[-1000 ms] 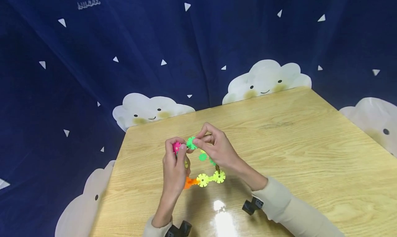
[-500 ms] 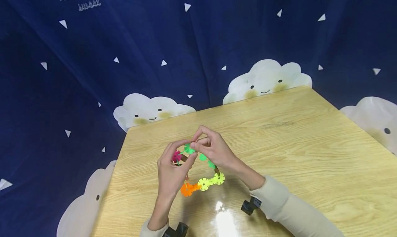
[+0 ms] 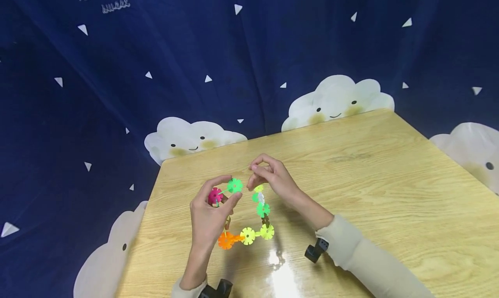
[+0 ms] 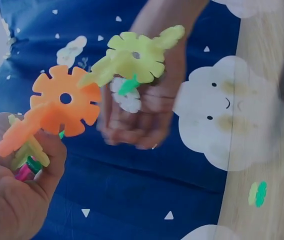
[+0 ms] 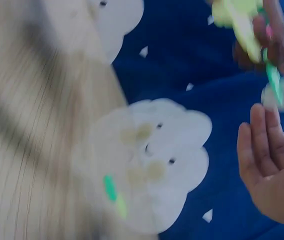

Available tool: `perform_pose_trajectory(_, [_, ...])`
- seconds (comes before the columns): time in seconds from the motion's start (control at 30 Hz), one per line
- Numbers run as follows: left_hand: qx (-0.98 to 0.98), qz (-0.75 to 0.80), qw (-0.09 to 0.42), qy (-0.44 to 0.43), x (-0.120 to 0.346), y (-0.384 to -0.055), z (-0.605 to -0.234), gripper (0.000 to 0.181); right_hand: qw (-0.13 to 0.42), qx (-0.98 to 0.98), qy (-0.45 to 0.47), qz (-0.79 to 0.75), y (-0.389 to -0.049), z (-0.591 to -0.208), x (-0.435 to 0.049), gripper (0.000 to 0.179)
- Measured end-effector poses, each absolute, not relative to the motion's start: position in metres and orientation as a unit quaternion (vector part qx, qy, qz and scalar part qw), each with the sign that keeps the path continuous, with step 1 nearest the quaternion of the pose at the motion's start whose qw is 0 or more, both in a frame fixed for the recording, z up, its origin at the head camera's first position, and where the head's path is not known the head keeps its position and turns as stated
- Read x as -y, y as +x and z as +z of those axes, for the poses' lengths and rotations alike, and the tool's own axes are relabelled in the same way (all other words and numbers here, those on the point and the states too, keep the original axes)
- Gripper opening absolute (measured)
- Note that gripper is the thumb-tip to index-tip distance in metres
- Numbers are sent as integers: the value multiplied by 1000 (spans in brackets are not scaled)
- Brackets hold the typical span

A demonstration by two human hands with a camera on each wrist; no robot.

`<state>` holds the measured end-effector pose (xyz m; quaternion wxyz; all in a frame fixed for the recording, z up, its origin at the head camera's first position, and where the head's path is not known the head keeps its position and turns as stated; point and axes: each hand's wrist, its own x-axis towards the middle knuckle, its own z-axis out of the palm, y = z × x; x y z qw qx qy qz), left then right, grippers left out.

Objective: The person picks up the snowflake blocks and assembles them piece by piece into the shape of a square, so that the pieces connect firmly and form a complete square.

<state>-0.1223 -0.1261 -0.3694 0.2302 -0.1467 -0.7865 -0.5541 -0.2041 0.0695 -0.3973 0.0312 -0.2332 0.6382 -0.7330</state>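
A chain of notched, flower-shaped plastic discs (snowflake building discs) bends through the air above the table. My left hand (image 3: 207, 213) holds it at the pink disc (image 3: 215, 195) and brown pieces, partly hidden by the fingers. A green disc (image 3: 234, 186) stands at the upper end, between thumb and forefinger tips. Downward come the orange disc (image 4: 65, 98), yellow discs (image 3: 247, 235), a brown piece (image 3: 265, 220), another green disc (image 3: 263, 209) and a white disc (image 3: 261, 197). My right hand (image 3: 274, 176) hovers apart from that green end disc, fingers loosely bent, holding nothing visible.
On the wooden table (image 3: 351, 172), beyond the chain, lies a joined green and yellow disc pair (image 4: 257, 194). A dark blue curtain (image 3: 257, 51) with white clouds and triangles hangs behind the table. Black wrist cameras (image 3: 316, 250) sit on both cuffs.
My right hand has let go of the green disc and drawn away from it. The left hand has moved a little left with the chain, uncovering more of its discs.
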Motion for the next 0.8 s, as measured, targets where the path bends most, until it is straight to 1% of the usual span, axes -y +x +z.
perform_pose_trajectory(0.13, [782,-564,218,-151,131,-122,-368,40,50,-690,-179,-699,-222,-417,-73,16])
perform_pose_trajectory(0.23, [777,-568,222,-153,134,-122,-368,35,76,-737,-164,-651,-233,-435,-75,16])
perform_pose_trajectory(0.33, [774,-571,228,-151,137,-121,-368,31,84,-779,-178,-595,-244,-454,-77,21])
perform_pose_trajectory(0.43, [773,-573,229,-148,138,-121,-367,30,72,-811,-204,-543,-252,-469,-79,30])
perform_pose_trajectory(0.6, [767,-582,229,-146,140,-121,-365,33,59,-836,-254,-483,-261,-480,-81,48])
perform_pose_trajectory(0.7, [765,-585,227,-144,140,-122,-363,34,53,-849,-283,-444,-265,-482,-79,49])
perform_pose_trajectory(0.8, [764,-589,221,-142,140,-122,-363,34,39,-873,-297,-384,-266,-482,-75,44])
